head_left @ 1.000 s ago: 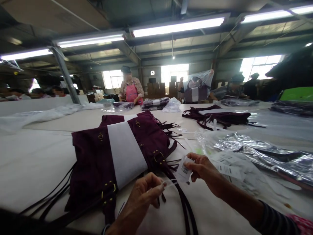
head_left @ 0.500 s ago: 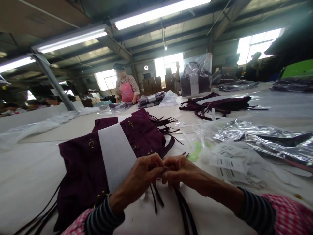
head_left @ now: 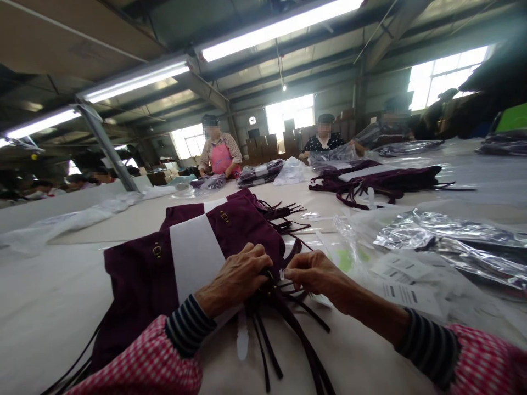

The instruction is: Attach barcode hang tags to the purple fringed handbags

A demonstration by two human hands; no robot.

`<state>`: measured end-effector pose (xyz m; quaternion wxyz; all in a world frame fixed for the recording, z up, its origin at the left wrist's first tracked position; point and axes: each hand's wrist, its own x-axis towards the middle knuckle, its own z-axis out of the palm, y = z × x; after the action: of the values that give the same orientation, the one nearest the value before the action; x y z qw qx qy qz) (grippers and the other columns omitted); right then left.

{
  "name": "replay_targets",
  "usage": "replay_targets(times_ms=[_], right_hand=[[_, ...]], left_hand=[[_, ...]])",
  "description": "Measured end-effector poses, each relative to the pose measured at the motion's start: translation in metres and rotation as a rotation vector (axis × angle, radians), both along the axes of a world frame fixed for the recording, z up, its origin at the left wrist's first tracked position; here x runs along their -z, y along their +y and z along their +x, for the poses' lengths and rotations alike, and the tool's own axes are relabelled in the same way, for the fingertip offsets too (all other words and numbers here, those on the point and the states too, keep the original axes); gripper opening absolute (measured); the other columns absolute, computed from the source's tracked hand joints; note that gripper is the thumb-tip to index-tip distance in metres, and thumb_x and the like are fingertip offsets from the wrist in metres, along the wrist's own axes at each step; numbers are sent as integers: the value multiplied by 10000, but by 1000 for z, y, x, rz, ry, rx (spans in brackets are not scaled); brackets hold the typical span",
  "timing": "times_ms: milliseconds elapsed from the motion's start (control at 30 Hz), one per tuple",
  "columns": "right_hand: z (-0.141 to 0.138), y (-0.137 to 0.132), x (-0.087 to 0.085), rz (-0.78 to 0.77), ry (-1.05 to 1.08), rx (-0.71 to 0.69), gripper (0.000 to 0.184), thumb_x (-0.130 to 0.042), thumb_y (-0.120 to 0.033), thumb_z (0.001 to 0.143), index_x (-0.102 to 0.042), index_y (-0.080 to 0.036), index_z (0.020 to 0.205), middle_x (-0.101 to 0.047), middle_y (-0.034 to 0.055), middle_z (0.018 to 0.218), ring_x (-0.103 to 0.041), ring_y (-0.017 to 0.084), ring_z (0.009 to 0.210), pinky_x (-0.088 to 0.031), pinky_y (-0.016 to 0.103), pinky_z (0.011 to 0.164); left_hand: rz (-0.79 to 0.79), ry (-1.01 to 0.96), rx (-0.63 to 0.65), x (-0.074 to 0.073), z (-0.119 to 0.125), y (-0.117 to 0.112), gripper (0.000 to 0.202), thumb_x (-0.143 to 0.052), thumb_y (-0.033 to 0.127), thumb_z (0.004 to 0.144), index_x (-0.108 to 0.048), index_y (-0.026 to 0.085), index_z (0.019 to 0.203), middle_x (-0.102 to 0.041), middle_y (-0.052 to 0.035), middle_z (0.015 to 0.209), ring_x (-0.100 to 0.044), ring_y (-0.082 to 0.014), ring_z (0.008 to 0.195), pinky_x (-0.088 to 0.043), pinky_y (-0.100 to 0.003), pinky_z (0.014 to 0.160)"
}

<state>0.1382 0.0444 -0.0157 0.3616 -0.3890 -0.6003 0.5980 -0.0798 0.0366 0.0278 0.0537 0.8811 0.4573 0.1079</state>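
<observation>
A dark purple suede bag (head_left: 148, 269) with a white paper band (head_left: 192, 253) and gold buckles lies on the white table (head_left: 49, 296) in front of me. My left hand (head_left: 241, 277) rests on the bag's near right edge, fingers curled on the strap hardware. My right hand (head_left: 310, 272) is pinched shut just beside it, holding a small white tag (head_left: 283, 274) at the dark straps (head_left: 284, 318). The two hands are almost touching.
A pile of barcode tags (head_left: 405, 282) and crinkled clear plastic bags (head_left: 448, 238) lie to my right. Another purple bag (head_left: 379, 181) lies farther back. Across the table stand a person in a pink apron (head_left: 220, 156) and another in dark clothes (head_left: 325, 140).
My hands have come together and moved forward onto the bag's strap area, the tag going with them. The person at the back has lowered the bagged purse held up before.
</observation>
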Motion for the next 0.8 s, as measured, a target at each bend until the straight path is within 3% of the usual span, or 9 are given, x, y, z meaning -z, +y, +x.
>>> replay_targets(times_ms=[133, 333, 567, 800], right_hand=[[-8, 9, 6, 167, -149, 88, 131, -691, -257, 707, -701, -135, 660, -593, -18, 546, -479, 82, 501, -328, 209, 492], [-16, 22, 12, 269, -290, 190, 103, -661, -187, 672, -691, -146, 582, -624, 4, 524, -547, 123, 512, -376, 233, 510], [-30, 22, -1, 391, -425, 290, 114, -641, -165, 664, -690, -168, 562, -645, 14, 524, -576, 147, 544, -379, 254, 547], [-39, 18, -13, 397, -466, 287, 93, -642, -128, 624, -692, -168, 556, -611, 1, 505, -551, 147, 548, -358, 262, 554]], left_hand=[[26, 24, 25, 1, -1, 0, 175, -559, 92, 787, -590, 224, 898, -575, -17, 998, -505, -215, 957, -415, -341, 822], [37, -43, 24, -2, -10, -1, 147, -532, 109, 795, -543, 219, 891, -567, 2, 966, -515, -191, 928, -405, -329, 833], [30, -143, -4, -3, -16, -5, 144, -549, 129, 795, -556, 219, 908, -563, 17, 956, -532, -168, 913, -412, -293, 813], [33, -189, -24, 2, -16, -4, 140, -574, 131, 785, -591, 210, 899, -577, 6, 939, -539, -179, 896, -412, -295, 780]])
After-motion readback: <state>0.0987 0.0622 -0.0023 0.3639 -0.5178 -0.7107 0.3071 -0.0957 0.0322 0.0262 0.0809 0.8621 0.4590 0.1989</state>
